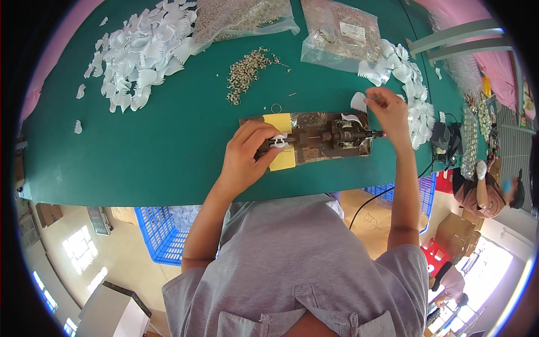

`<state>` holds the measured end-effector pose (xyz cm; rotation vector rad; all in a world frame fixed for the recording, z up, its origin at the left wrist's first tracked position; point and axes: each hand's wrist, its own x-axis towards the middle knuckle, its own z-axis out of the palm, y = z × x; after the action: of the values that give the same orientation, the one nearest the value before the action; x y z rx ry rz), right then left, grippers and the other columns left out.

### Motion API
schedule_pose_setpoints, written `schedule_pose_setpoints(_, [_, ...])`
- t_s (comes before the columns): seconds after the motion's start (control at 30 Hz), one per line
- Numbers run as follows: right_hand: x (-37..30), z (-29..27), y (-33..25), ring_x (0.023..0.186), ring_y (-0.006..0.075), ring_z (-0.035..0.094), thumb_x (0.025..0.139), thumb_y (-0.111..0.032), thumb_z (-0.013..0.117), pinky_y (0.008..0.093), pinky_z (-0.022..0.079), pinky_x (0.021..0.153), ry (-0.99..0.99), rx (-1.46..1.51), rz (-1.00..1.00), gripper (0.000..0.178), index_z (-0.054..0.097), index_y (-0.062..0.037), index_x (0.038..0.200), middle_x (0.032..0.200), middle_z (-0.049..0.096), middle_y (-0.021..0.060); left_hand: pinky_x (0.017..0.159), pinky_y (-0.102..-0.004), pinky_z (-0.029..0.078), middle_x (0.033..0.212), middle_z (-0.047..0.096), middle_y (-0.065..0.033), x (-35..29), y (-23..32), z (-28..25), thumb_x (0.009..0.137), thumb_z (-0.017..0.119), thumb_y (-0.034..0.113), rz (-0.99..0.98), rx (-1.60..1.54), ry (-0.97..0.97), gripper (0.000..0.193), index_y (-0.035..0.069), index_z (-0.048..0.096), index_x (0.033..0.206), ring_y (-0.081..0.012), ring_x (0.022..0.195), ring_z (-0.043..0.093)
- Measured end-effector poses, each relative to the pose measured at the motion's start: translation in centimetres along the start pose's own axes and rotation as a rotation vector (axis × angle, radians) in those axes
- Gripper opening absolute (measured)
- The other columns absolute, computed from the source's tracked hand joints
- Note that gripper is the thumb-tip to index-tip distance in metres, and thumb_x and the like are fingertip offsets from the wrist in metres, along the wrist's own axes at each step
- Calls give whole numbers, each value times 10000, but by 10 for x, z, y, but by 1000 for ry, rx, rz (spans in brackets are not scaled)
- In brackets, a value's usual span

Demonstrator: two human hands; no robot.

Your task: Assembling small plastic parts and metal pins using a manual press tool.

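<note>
My left hand point(242, 154) is closed around a small white plastic claw clip part point(279, 141), held at the left end of a dark metal fixture point(314, 137). Yellow pads point(283, 160) lie on that end of the fixture, under the fingers. My right hand point(388, 115) is raised above the fixture's right end, thumb and fingertips pinched at the edge of a white toothed claw clip half point(358, 102). Another curved white piece point(352, 118) rests on the fixture just below. A metal ring point(275, 108) lies beyond the yellow pad.
White toothed pieces are heaped at far left point(143, 53) and along the right point(416, 106). Small metal springs point(246, 73) lie loose near two clear bags point(247, 19). A black cable point(387, 191) hangs by the right forearm. Blue baskets point(154, 236) stand below the table; other people work at right.
</note>
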<state>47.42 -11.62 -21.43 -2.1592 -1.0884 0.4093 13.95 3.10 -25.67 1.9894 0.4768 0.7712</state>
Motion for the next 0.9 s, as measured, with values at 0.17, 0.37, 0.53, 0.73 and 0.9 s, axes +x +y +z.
schedule_pose_setpoints(0.17, [20, 58, -69, 854, 171, 714, 888, -48, 768, 306, 559, 727, -204, 16, -309, 187, 744, -78, 1071, 1034, 728, 50, 814, -331, 556, 1072, 692, -80, 0, -4, -4, 788, 836, -34, 21, 4, -16, 324, 30, 714, 1081, -242, 945, 673])
schedule_pose_setpoints(0.37, [40, 100, -80, 840, 185, 686, 895, -74, 774, 319, 559, 743, -375, -31, -420, 183, 712, -67, 1066, 1012, 680, 45, 826, -351, 555, 1071, 701, -82, 2, -3, -4, 798, 814, -11, 4, 6, -28, 285, 36, 711, 1060, -260, 973, 676])
schedule_pose_setpoints(0.53, [37, 110, -87, 824, 178, 677, 930, -53, 726, 318, 568, 770, -325, -523, -696, 107, 635, -18, 974, 980, 677, 69, 832, -366, 553, 1062, 705, -79, 2, -6, -4, 801, 811, 6, 38, 28, -24, 272, 40, 705, 1049, -285, 974, 674])
schedule_pose_setpoints(0.73, [-1, 79, -105, 740, 152, 634, 958, -23, 674, 295, 545, 716, -421, 289, -303, 132, 709, -23, 1085, 914, 698, 77, 835, -375, 553, 1063, 706, -83, 3, -5, -4, 781, 832, 7, 34, 36, -17, 295, 41, 703, 1045, -295, 978, 675])
schedule_pose_setpoints(0.9, [-40, 83, -121, 861, 178, 675, 928, -44, 746, 320, 529, 798, -366, 219, -351, 95, 753, -57, 1023, 963, 747, 42, 833, -378, 558, 1062, 702, -83, 1, -7, -3, 771, 839, -4, 40, 41, 12, 313, 38, 703, 1050, -292, 974, 673])
